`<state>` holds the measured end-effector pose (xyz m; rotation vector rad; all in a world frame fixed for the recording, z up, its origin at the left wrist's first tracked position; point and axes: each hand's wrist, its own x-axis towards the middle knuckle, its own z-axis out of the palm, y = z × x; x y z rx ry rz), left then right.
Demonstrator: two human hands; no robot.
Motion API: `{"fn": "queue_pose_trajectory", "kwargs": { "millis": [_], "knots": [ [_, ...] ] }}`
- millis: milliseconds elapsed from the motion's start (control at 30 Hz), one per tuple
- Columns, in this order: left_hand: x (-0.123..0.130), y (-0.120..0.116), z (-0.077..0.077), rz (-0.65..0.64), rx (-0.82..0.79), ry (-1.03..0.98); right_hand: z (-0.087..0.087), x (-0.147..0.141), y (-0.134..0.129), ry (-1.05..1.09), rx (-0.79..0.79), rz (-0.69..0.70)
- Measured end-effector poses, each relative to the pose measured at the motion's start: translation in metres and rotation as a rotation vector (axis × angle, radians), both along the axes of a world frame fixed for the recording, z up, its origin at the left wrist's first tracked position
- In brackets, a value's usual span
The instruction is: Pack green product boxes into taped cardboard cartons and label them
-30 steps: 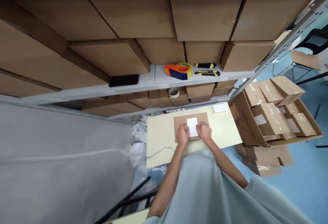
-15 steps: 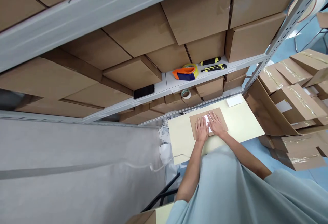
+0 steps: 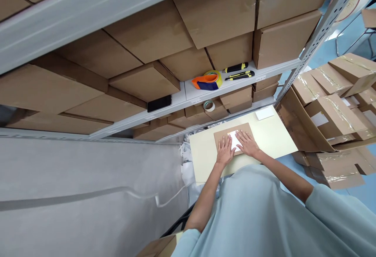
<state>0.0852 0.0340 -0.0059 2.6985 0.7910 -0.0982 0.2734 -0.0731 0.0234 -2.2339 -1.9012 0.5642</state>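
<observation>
A brown cardboard box (image 3: 219, 133) lies on the pale yellow table top (image 3: 202, 163) in front of me, with a white label (image 3: 235, 142) on its upper face. My left hand (image 3: 225, 150) rests flat on the box at the label's left edge, fingers stretched out. On the label's right edge lies my right hand (image 3: 246, 143), its fingers spread. Much of the label's middle shows between the two hands. How deep the box is I cannot tell.
A stack of white labels (image 3: 264, 113) lies at the table's far right. Cartons fill the shelves, where a tape dispenser (image 3: 207, 81), utility knives (image 3: 235, 67), a phone (image 3: 159, 103) and a tape roll (image 3: 209, 105) lie. A large carton (image 3: 299, 122) holding taped boxes stands at right.
My hands have moved apart, the left toward the left edge of the label, so more of the label shows. The whole view has shifted slightly.
</observation>
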Motion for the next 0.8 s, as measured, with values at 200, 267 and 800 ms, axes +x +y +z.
{"fn": "queue_pose_trajectory", "kwargs": {
  "millis": [200,267,800],
  "knots": [
    [-0.007,0.017,0.01,-0.098,0.043,0.03,0.004,0.022,0.003,0.007,-0.021,0.112],
    [-0.005,0.026,0.014,-0.117,0.039,0.053,0.002,0.029,0.005,0.023,-0.016,0.125],
    [-0.011,-0.007,-0.027,1.039,-0.432,-0.334,-0.054,0.035,-0.018,0.487,0.087,-0.498]
  ]
}}
